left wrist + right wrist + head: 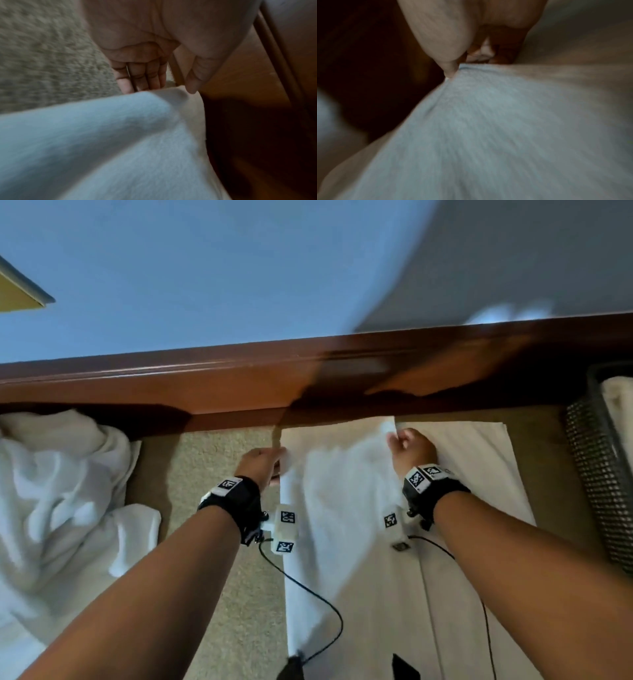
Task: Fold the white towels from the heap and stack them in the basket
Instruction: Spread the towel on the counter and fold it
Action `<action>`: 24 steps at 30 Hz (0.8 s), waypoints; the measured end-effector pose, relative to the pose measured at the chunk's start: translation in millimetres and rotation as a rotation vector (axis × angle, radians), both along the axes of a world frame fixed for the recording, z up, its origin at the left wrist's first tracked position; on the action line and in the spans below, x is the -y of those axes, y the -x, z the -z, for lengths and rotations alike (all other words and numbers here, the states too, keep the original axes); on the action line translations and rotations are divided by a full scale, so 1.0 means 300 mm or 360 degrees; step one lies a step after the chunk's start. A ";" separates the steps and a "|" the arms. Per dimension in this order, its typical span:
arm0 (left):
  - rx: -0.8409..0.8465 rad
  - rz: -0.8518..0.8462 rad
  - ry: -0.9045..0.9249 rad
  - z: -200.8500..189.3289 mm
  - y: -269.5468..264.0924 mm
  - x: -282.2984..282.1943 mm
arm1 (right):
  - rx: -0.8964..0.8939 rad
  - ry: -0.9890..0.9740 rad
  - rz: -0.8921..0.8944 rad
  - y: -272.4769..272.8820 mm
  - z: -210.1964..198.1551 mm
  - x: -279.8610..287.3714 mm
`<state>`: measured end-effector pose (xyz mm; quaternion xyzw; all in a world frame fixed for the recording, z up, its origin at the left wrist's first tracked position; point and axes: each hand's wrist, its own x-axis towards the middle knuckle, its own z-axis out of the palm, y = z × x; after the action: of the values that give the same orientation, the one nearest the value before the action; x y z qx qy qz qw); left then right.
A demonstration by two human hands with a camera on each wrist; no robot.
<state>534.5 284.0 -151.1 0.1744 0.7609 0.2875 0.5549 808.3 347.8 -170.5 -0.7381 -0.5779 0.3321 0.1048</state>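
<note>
Head view shows a white towel (346,481) spread on the beige carpet (212,460) close to a dark wooden baseboard (239,385), with its far edge lifted by both hands. Left hand (262,462) pinches the far left corner, and in the left wrist view the fingers (142,75) lie straight behind the cloth while the thumb (197,79) presses its top edge, so this grip is grasping the towel. Right hand (411,448) is curled around the far edge further right; the right wrist view shows the thumb (448,67) pressed against the hem, a grip clenched on the same towel. Part of the towel lies flat beyond the right hand, toward a dark mesh basket (596,474) at the right edge, which holds white cloth. A heap of crumpled white towels (58,491) lies on the carpet at the left, well apart from the spread one. Black wrist straps with cables run along both forearms
</note>
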 end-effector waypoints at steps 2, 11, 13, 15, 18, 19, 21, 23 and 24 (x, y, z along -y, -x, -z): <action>-0.0059 0.0057 0.0051 0.018 0.002 -0.059 | 0.0067 0.0056 0.0005 -0.005 0.001 -0.052; -0.0439 0.0222 0.0032 0.060 -0.023 -0.132 | 0.0140 0.0225 -0.0102 0.018 0.032 -0.140; -0.0463 0.0296 0.0047 0.056 -0.038 -0.118 | 0.0143 0.0203 -0.0053 0.037 0.021 -0.118; -0.0527 0.0490 0.0055 0.038 -0.043 -0.080 | 0.0134 0.0234 -0.0043 0.023 0.000 -0.090; -0.0573 0.0858 0.0087 0.025 -0.032 0.043 | 0.0020 0.0443 -0.0039 -0.061 -0.023 -0.022; -0.0556 0.0948 0.0083 0.027 -0.029 0.099 | -0.0023 0.0547 -0.0112 -0.088 -0.037 0.020; -0.0535 0.1041 0.0052 0.033 -0.035 0.214 | -0.0006 0.0671 -0.0272 -0.131 -0.060 0.136; -0.0564 0.1061 0.0061 0.050 -0.059 0.323 | -0.0040 0.0686 -0.0223 -0.171 -0.054 0.285; -0.0588 0.1032 0.0088 0.058 -0.074 0.371 | -0.0058 0.0640 -0.0155 -0.192 -0.044 0.366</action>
<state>556.8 172.6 -168.4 0.4402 0.7609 0.0399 0.4749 865.8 237.9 -157.2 -0.7092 -0.5329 0.4588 -0.0504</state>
